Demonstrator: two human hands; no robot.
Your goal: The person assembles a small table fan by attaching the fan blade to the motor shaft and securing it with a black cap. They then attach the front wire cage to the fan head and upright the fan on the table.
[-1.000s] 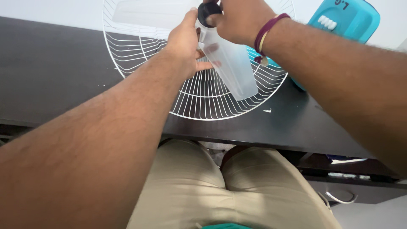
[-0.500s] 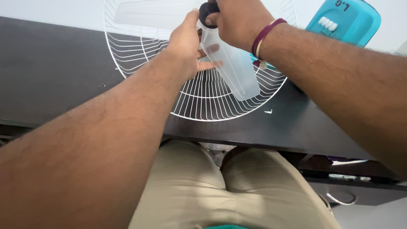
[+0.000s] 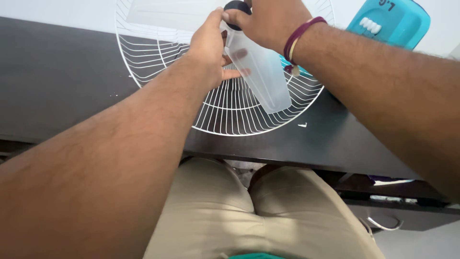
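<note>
At the top centre of the frame, the right hand pinches the black hub cap. The left hand grips the translucent fan blade, whose long axis slants toward lower right over the white wire guard.

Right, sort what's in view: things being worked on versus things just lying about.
In hand:
left hand
right hand
translucent plastic fan blade
black round hub cap
white wire fan guard

Lying about:
teal plastic fan base
dark wooden table
</note>
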